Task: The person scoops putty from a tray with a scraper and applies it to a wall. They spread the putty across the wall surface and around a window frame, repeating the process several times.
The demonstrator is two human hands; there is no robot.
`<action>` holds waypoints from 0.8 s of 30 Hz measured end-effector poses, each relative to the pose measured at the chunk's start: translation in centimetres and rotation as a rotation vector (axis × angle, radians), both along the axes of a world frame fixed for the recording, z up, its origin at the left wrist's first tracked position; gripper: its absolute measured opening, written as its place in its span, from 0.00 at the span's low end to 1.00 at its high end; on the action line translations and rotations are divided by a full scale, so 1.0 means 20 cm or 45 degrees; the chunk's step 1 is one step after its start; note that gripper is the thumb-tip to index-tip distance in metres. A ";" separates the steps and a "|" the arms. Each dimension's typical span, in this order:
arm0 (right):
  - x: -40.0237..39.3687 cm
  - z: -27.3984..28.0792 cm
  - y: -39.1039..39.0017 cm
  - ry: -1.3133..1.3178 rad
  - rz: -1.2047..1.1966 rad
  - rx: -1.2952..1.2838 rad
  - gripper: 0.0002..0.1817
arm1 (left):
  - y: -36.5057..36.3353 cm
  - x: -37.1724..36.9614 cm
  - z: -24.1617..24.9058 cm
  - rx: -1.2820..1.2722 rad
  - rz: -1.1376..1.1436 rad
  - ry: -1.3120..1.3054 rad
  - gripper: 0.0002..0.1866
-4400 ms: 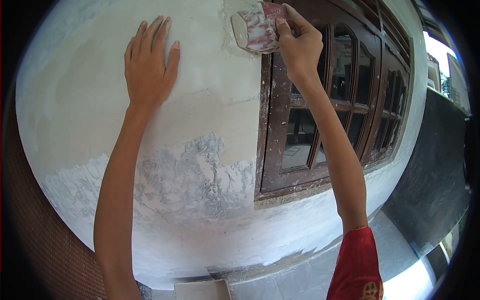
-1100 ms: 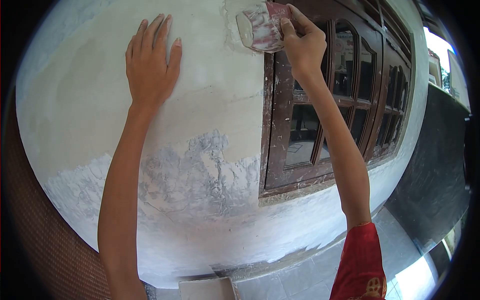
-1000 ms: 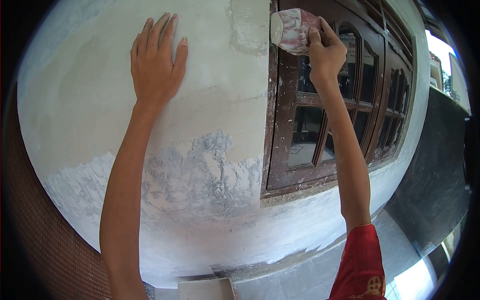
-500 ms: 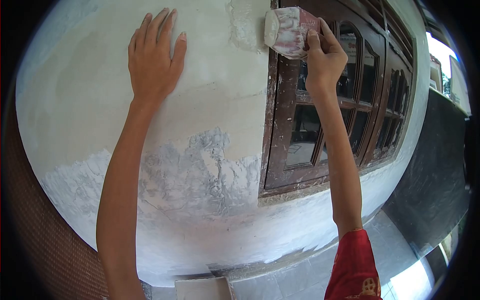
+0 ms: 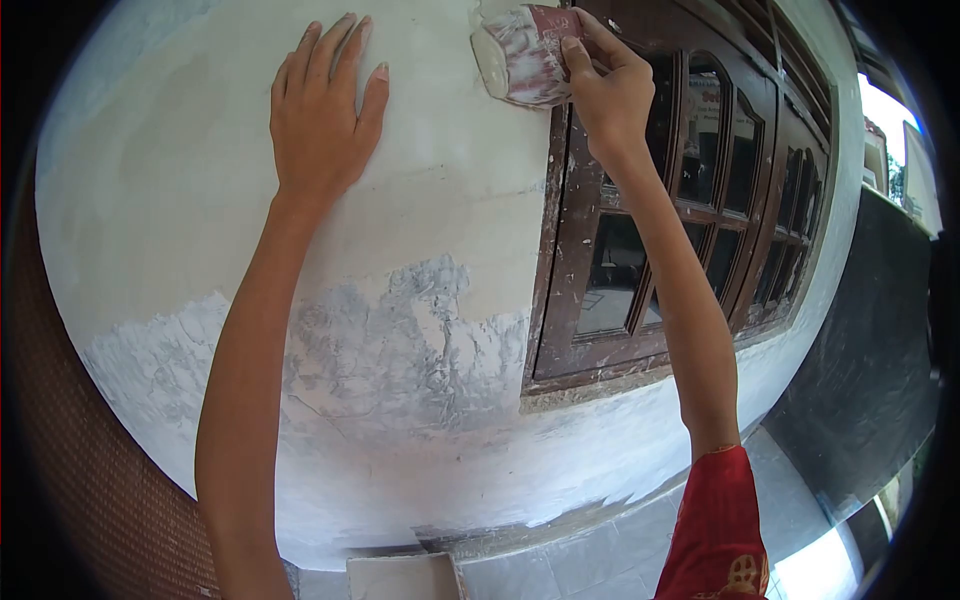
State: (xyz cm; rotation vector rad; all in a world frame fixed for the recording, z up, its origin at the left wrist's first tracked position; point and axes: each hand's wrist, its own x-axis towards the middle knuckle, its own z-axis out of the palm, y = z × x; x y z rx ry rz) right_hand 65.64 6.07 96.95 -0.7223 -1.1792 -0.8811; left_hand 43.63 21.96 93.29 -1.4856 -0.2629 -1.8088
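Observation:
My left hand lies flat on the pale plastered wall, fingers spread and pointing up, with nothing in it. At the upper middle, my right hand grips a paste-smeared, reddish scraper between thumb and fingers. The scraper's whitish left edge is against the wall, just left of the window's brown frame. Around it the plaster looks smooth and cream-coloured. Lower down, the wall shows rough grey and white patches.
A brown wooden window with dark panes and paint specks fills the right side. Grey floor tiles and a pale box-like object are at the bottom. A black panel stands at the far right.
My right hand has moved left with the scraper, from the window frame's edge onto the wall. My left hand appears slightly further right in view, still flat.

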 end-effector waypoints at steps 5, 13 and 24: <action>0.17 0.17 -0.15 0.200 0.298 0.080 0.20 | -0.01 0.01 0.00 -0.021 0.016 -0.013 0.25; 0.06 0.31 -0.07 0.200 0.076 -0.004 0.21 | 0.00 0.00 0.00 -0.045 0.051 0.002 0.25; 0.05 0.47 0.02 0.093 -0.134 0.130 0.20 | 0.00 0.00 0.00 -0.063 0.067 -0.001 0.26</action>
